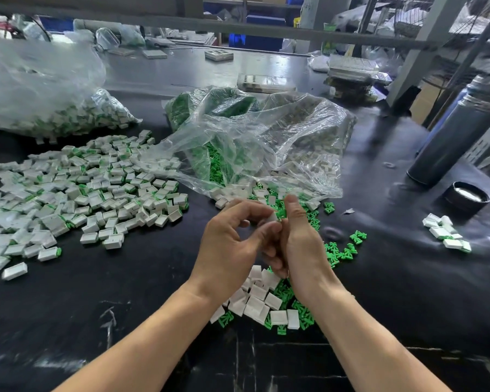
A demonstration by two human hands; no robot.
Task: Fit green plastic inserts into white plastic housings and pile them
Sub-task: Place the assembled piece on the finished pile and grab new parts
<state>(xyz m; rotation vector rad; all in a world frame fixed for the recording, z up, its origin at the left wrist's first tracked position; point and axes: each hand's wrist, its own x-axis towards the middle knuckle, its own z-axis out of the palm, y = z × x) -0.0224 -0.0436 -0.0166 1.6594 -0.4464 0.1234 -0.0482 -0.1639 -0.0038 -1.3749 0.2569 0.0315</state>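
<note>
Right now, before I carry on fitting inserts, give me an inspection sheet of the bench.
Surface: black bench top, scuffed, glossy.
Job's things: large pile of assembled housings on the left; loose white housings and green inserts by the hands; a small cluster on the right.
Clutter: clear bags of parts, metal flask, black cap.
Grippers: left hand and right hand together hold a white housing.
Cables: nothing seen.
Surroundings: racking, blue bins behind.

Finished pile [77, 188] sits at 10 o'clock on the table [125, 306], open bag [266, 137] at 12, flask [458, 131] at 2, loose parts [266, 304] dead center.
</note>
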